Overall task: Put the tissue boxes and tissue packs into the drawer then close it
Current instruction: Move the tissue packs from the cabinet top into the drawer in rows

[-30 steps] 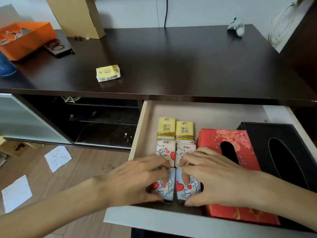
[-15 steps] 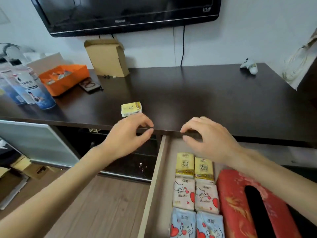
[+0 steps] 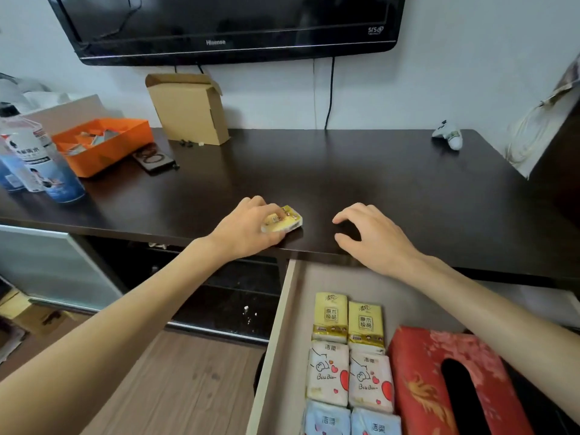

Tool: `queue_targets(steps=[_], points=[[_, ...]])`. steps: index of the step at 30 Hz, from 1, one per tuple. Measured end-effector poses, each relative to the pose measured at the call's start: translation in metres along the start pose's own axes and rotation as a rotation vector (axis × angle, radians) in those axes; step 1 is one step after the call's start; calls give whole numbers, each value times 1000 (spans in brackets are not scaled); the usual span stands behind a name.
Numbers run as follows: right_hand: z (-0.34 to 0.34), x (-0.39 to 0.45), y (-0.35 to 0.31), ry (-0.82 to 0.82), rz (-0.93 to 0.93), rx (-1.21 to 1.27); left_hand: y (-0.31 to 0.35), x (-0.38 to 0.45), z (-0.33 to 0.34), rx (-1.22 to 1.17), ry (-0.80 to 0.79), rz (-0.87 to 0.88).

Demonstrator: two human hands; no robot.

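My left hand (image 3: 248,227) closes around a small yellow tissue pack (image 3: 287,220) lying near the front edge of the dark cabinet top (image 3: 345,171). My right hand (image 3: 372,237) hovers beside it, fingers spread, holding nothing. Below, the drawer (image 3: 276,334) stands pulled out. Inside lie two yellow packs (image 3: 348,318), two white heart-print packs (image 3: 350,376) and two blue packs (image 3: 351,423) in rows, beside a red floral tissue box (image 3: 420,384). My right forearm hides the drawer's right side.
On the cabinet top stand an orange tray (image 3: 103,144), a brown cardboard box (image 3: 188,109), water bottles (image 3: 34,158) at the left and a small white gadget (image 3: 448,136) at the back right. A television (image 3: 226,23) hangs on the wall.
Both hands left the packs in the drawer and rose to the cabinet top. My left hand reached the yellow pack and closed on it. The view tilted upward.
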State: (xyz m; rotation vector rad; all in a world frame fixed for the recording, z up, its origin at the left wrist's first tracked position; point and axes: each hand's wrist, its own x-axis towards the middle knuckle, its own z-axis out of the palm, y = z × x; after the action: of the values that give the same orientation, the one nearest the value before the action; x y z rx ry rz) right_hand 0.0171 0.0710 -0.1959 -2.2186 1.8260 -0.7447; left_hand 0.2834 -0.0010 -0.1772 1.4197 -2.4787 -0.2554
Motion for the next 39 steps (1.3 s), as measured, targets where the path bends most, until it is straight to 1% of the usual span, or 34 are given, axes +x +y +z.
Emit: queue_targets(steps=[4, 7, 9, 13, 17, 19, 21, 23, 25, 26, 29, 32, 35, 37, 39], points=[[-10, -3, 7, -58, -3, -11, 41, 1, 13, -71, -14, 86], [-14, -4, 10, -61, -8, 3, 57, 8, 23, -134, 50, 72], [-15, -4, 12, -62, -14, 6, 64, 13, 29, -180, 86, 59], [-22, -3, 15, -102, -4, 46, 71, 13, 31, -301, 104, 31], [-30, 2, 18, -225, -78, 15, 65, 3, 27, -272, 146, 59], [-30, 4, 16, -205, -67, -39, 61, 0, 26, -275, 153, 44], [-28, 6, 9, -114, -19, -97, 62, 0, 24, -261, 149, 22], [-23, 8, 2, -44, -7, -168, 64, 2, 23, -245, 141, 0], [-21, 8, -2, -20, -16, -177, 69, 3, 19, -223, 127, -13], [-23, 7, -2, -34, -14, -154, 71, 0, 17, -214, 116, -11], [-35, 3, 4, -156, -34, -42, 81, -20, 13, -211, 93, 39], [-45, -5, 12, -192, -34, 88, 92, -57, 16, -260, 18, 105], [-44, -14, 18, -133, 17, 178, 104, -95, 24, -212, -110, 160], [-40, -18, 17, -80, 43, 189, 110, -121, 28, -181, -140, 181], [-33, -21, 12, -68, 80, 132, 115, -151, 30, -187, -147, 209]])
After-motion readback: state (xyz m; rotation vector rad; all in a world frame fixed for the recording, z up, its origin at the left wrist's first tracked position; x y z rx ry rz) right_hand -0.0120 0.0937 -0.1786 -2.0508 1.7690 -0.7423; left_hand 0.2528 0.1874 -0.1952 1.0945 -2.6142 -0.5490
